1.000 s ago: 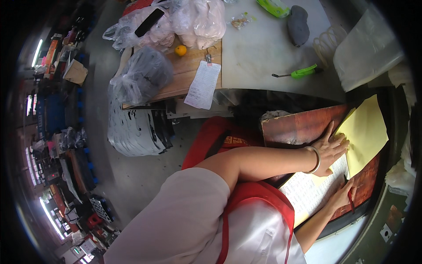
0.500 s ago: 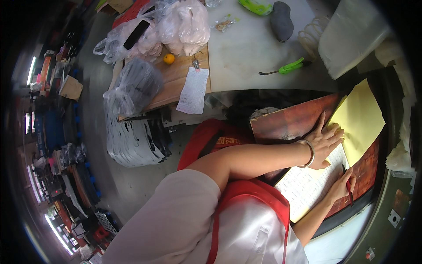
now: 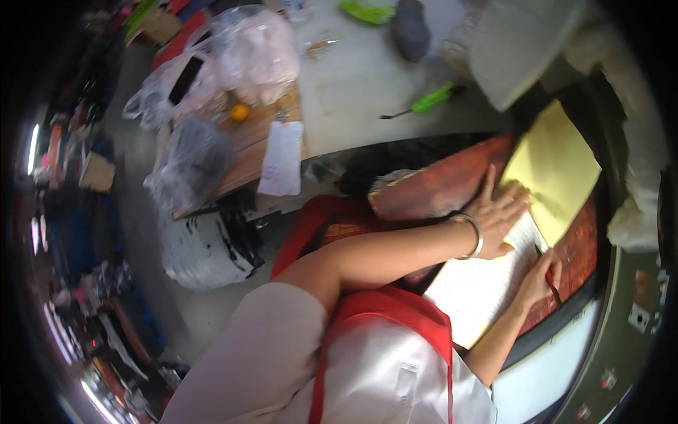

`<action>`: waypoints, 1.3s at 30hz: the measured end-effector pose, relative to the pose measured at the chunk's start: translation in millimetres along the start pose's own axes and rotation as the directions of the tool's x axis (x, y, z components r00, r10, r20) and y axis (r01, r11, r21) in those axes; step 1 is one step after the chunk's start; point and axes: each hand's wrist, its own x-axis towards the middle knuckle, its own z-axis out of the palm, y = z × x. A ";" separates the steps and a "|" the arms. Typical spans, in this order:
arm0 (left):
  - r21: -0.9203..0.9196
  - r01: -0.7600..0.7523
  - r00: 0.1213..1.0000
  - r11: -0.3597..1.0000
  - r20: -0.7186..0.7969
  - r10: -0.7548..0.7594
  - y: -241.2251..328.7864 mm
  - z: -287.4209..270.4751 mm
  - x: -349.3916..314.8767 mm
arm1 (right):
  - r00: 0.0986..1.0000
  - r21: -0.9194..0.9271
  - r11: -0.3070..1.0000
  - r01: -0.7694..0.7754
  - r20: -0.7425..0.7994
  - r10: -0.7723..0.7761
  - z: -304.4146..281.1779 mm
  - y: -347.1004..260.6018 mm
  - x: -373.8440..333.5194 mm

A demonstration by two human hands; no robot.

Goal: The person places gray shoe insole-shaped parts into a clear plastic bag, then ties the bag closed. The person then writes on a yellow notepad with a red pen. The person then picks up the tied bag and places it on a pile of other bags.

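My left hand (image 3: 496,215), with a silver bangle (image 3: 474,237) on its wrist, lies flat with its fingers spread. It presses on a pad of paper (image 3: 474,293) covered in handwriting, beside a folded-back yellow sheet (image 3: 554,169). Closed around a red pen (image 3: 551,283), my right hand (image 3: 540,275) rests at the pad's right side, below the yellow sheet. The pen's dark tip end shows near the paper. Beneath the pad is a worn reddish-brown board (image 3: 445,184).
A pale worktable (image 3: 346,106) carries plastic bags (image 3: 258,60), a phone (image 3: 186,80), an orange fruit (image 3: 239,112), a handwritten sheet (image 3: 281,159) and a green-handled tool (image 3: 431,99). A white wrapped bundle (image 3: 201,251) sits below the table's left end. Green machinery (image 3: 639,304) borders the right.
The whole view has shifted, so the table and hands sit farther left in the picture. Both hands keep nearly the same pose on the pad, the pen still in my right.
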 end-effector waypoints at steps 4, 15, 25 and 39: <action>0.063 0.038 0.998 0.997 0.048 -0.041 3.6 0.8 4.8 | 0.992 0.081 0.990 -0.116 -0.031 0.118 3.6 -14.7 -6.1; 0.121 0.034 0.999 0.992 -0.004 -0.034 4.9 -0.9 5.1 | 0.998 0.017 0.998 0.061 -0.018 -0.060 2.0 -18.0 -7.1; 0.155 0.025 1.000 0.988 0.002 -0.026 6.0 -1.6 6.2 | 0.969 -0.061 0.968 0.245 0.001 -0.245 6.2 -12.7 -4.0; 0.148 0.025 1.000 0.989 -0.003 -0.025 5.1 0.2 5.8 | 0.969 -0.117 0.962 0.246 0.044 -0.243 4.0 -16.9 -3.8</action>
